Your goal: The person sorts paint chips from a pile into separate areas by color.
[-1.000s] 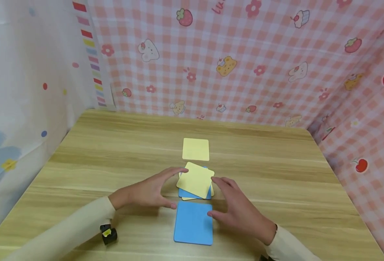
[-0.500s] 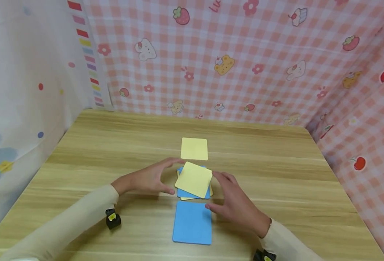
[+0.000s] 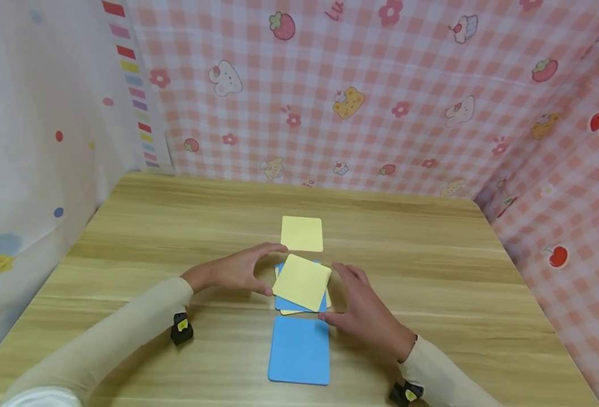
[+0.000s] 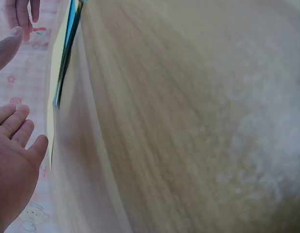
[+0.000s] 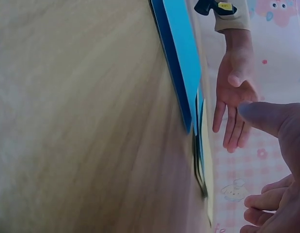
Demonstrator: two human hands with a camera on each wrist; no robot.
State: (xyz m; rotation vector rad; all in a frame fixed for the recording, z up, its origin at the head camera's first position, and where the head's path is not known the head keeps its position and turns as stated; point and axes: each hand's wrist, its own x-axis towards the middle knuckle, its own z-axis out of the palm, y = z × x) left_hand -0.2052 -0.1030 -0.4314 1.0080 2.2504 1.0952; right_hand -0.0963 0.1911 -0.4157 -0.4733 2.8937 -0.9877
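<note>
A crooked pile of square, round-cornered cards lies mid-table, with a tilted yellow card (image 3: 303,282) on top and blue (image 3: 285,303) and yellow corners poking out below. My left hand (image 3: 239,270) is just left of this pile, its thumb and index finger spread. On the other side my right hand (image 3: 367,305) holds the same curved, spread shape, index fingertip close to the top card's right corner. Nothing is gripped by either hand. In the right wrist view, the left palm (image 5: 234,92) faces across and the cards appear edge-on.
Another yellow card (image 3: 302,233) lies just beyond the pile. Nearer to me is a blue card (image 3: 299,350). The wooden table (image 3: 177,226) ends at a pink checked curtain (image 3: 396,68) behind, with a white dotted curtain (image 3: 40,96) at the left.
My left hand has moved forward, its index fingertip now off the top card near the far yellow one. The right hand has shifted slightly forward. The cards stay where they were.
</note>
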